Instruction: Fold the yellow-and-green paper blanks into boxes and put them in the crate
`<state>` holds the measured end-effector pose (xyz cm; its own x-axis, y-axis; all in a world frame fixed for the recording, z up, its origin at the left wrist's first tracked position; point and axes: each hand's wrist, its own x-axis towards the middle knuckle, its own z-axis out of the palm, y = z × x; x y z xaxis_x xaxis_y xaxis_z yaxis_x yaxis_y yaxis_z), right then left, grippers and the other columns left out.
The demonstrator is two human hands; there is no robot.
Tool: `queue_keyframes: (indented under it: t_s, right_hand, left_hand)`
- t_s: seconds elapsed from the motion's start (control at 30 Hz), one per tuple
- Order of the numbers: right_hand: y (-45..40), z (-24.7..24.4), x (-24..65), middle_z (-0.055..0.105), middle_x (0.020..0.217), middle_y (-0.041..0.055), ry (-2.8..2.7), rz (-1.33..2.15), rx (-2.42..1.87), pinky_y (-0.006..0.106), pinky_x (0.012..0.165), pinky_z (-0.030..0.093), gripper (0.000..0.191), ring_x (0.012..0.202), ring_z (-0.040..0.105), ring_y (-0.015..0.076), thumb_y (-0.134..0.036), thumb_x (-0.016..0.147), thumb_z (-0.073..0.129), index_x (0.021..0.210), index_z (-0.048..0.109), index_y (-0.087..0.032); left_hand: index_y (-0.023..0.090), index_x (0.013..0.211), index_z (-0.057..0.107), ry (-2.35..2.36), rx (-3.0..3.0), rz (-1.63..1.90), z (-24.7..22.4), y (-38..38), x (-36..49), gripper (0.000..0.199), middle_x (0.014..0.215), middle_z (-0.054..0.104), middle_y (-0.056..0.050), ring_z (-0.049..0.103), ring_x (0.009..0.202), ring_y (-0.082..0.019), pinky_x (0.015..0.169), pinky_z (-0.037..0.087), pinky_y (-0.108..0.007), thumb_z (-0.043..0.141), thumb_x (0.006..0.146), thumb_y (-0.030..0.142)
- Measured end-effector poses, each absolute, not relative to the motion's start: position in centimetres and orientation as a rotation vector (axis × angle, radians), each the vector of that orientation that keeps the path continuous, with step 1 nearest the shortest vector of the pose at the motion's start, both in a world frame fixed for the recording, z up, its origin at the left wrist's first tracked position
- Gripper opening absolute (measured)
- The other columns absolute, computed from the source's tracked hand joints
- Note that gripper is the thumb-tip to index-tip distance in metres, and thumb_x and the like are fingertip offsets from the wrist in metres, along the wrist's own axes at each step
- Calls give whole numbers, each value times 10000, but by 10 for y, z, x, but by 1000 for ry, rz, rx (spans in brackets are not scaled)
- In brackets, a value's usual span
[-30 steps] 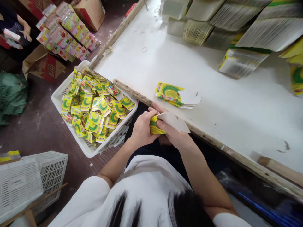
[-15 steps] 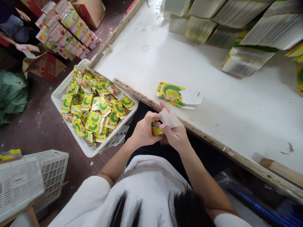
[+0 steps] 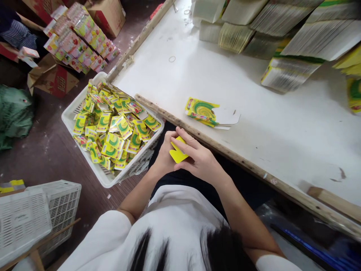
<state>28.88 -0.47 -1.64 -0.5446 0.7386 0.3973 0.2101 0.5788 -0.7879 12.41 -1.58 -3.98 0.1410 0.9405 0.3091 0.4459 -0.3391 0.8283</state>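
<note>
Between my two hands, just off the table's wooden edge, is a small yellow carton (image 3: 178, 153) with its yellow flap showing. My left hand (image 3: 166, 154) is closed around its left side. From the right, my right hand (image 3: 199, 156) lies over the carton with fingers and thumb on the flap; its far side is hidden by the fingers. On the table beyond lie a few flat yellow-and-green cartons (image 3: 201, 111) with white inner flaps. To my left, a white plastic basket (image 3: 105, 181) is heaped with small yellow cartons (image 3: 113, 145).
Bundled stacks of flat cartons (image 3: 293, 71) stand across the far side of the white table (image 3: 158, 82). White crates (image 3: 60, 203) sit on the floor at lower left. Pink packs (image 3: 81, 41) and cardboard boxes (image 3: 58, 81) are at upper left, near another person (image 3: 18, 32).
The carton's white flap is out of sight, and a yellow flap now faces up. My right hand has turned over the carton, fingers stretched across it. My left hand still holds it.
</note>
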Motion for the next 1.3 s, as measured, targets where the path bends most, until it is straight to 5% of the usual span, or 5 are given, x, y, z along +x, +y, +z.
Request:
queue_keyframes:
  t_s: [0.17, 0.4, 0.73, 0.9, 1.3]
  right_hand:
    - [0, -11, 299, 438, 1574, 123, -2142, 871, -796, 429, 1171, 444, 376, 1424, 469, 293, -310, 872, 719, 1234, 685, -215]
    - [4, -9, 317, 525, 1499, 145, -2247, 977, -894, 463, 1096, 508, 201, 1319, 582, 293, -223, 901, 664, 1095, 714, -210]
    - [2, -21, 308, 553, 1393, 130, -2064, 1029, -939, 500, 1069, 498, 191, 1305, 555, 305, -260, 876, 681, 1064, 657, -240]
    - [2, -18, 310, 599, 1208, 116, -1883, 917, -997, 492, 1011, 516, 187, 1197, 601, 311, -314, 830, 741, 986, 664, -245]
    - [-2, -15, 314, 589, 1183, 121, -1818, 877, -1058, 500, 989, 514, 277, 1175, 590, 306, -340, 837, 738, 1081, 648, -244]
  left_hand:
    - [218, 1121, 515, 1341, 1843, 1094, -27, -13, 119, 559, 989, 626, -29, 653, 858, -189, 755, 547, -322, 827, 696, 402]
    - [215, 1278, 471, 1284, 1908, 815, -17, -12, 114, 726, 1133, 675, -73, 690, 1047, -229, 888, 568, -329, 841, 656, 271]
    - [245, 1316, 421, 1284, 2051, 741, -13, -6, 120, 659, 1215, 667, -82, 685, 1110, -237, 900, 565, -332, 783, 775, 348]
    - [196, 1359, 395, 1328, 2216, 736, -12, -3, 118, 710, 1298, 606, -144, 616, 1189, -290, 1014, 492, -430, 777, 779, 341]
    - [215, 1136, 572, 1461, 2131, 682, -6, -6, 107, 431, 1058, 677, -53, 650, 988, -237, 855, 514, -346, 734, 738, 179]
